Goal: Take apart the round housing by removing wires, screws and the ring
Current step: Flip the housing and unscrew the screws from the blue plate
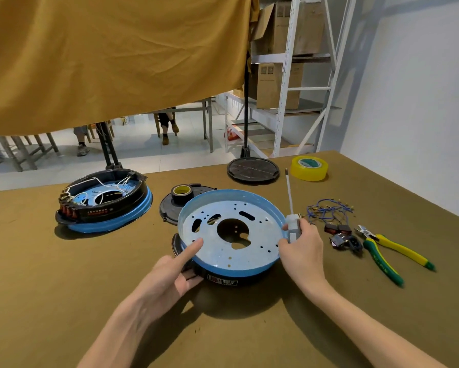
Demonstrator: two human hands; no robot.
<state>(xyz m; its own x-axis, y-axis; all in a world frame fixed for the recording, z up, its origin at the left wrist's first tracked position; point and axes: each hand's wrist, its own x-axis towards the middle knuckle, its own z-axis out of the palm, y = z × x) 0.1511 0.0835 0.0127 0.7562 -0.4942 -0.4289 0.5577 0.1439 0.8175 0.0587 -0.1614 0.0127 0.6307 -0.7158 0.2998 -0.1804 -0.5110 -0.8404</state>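
The blue round housing (231,229) sits tilted between both hands. The left hand (175,272) grips its near rim, forefinger straight along the plate. The right hand (302,248) curls round a screwdriver (292,216) at the far-side rim. Beyond those fingers lie loose wires (326,208), switches (340,235) and pliers (385,245). A black cover (169,211) is half hidden behind the housing.

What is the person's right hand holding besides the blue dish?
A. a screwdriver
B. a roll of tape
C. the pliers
A: the right hand grips the clear handle of a screwdriver; the pliers lie on the table.
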